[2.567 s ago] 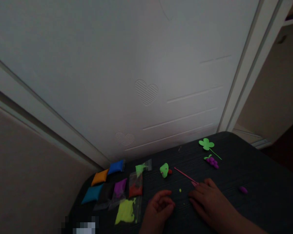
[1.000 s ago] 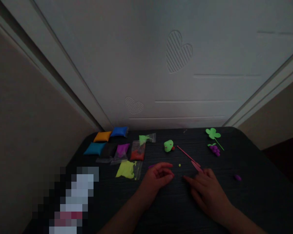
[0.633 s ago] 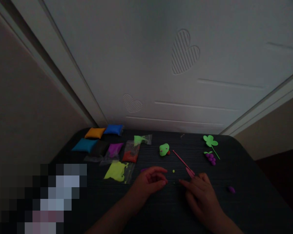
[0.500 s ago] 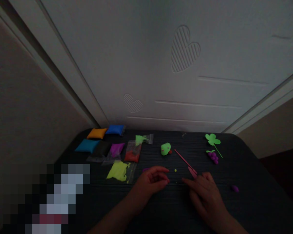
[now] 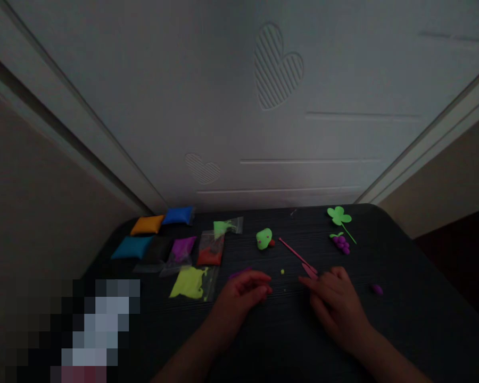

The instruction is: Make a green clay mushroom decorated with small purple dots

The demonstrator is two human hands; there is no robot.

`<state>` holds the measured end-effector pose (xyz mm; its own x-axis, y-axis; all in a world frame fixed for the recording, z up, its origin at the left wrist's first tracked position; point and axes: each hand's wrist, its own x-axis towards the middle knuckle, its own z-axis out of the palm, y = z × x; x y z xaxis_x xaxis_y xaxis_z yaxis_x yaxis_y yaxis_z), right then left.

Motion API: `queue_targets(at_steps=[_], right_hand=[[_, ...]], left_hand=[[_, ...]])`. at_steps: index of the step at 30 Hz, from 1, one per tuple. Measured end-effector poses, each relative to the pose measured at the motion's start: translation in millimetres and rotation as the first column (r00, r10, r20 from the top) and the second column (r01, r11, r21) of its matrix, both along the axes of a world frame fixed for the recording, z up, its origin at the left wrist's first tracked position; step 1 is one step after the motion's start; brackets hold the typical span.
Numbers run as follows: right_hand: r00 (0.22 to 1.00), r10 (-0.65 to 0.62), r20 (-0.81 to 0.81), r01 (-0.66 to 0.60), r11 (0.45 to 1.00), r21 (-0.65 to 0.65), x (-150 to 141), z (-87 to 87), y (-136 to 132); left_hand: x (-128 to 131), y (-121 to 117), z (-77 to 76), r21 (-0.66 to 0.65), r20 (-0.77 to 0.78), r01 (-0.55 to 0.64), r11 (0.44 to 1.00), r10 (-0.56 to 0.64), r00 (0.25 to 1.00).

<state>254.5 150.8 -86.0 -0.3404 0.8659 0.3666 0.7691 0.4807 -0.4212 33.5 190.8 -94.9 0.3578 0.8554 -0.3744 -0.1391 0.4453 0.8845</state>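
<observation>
My left hand (image 5: pixel 245 292) rests on the dark table, fingers loosely curved and a gap between thumb and fingertips; nothing shows in it. Partly behind it lies a purple piece (image 5: pixel 240 273). My right hand (image 5: pixel 337 300) has its index finger stretched left onto the tabletop, the other fingers bent, and I see nothing held. Just beyond its knuckles are a thin pink modelling tool (image 5: pixel 297 255) and a pink blade-shaped tool (image 5: pixel 309 270), whose near end is hidden by the hand. Between the hands sit a small yellow clay ball (image 5: pixel 282 272) and a tiny crumb (image 5: pixel 285 290).
Several bags of coloured clay, among them a yellow one (image 5: pixel 188 283) and a red one (image 5: pixel 210 255), lie left. A green clay figure (image 5: pixel 264 239) stands mid-table. Right are a green clover (image 5: pixel 339 216), purple grapes (image 5: pixel 341 244) and a purple oval (image 5: pixel 377 289). A white panel (image 5: pixel 223 106) rises behind.
The camera view has shifted and tilted. My right index finger, earlier close to the other fingers, is now stretched out to the left. My left hand keeps about the same curved pose.
</observation>
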Motion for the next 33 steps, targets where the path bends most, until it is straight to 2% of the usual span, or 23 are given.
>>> queue_targets(at_steps=[9, 33], right_hand=[[0.998, -0.059, -0.006, 0.059, 0.998, -0.011, -1.4, 4.3, 0.1], [0.999, -0.033, -0.012, 0.033, 0.998, -0.044, 5.1, 3.0, 0.7]], left_hand=[[-1.5, 2.8, -4.3, -0.028, 0.022, 0.006, 1.000, -0.006, 1.000], [-2.3, 1.2, -3.9, -0.015, -0.008, 0.043, 0.999, -0.043, 0.999]])
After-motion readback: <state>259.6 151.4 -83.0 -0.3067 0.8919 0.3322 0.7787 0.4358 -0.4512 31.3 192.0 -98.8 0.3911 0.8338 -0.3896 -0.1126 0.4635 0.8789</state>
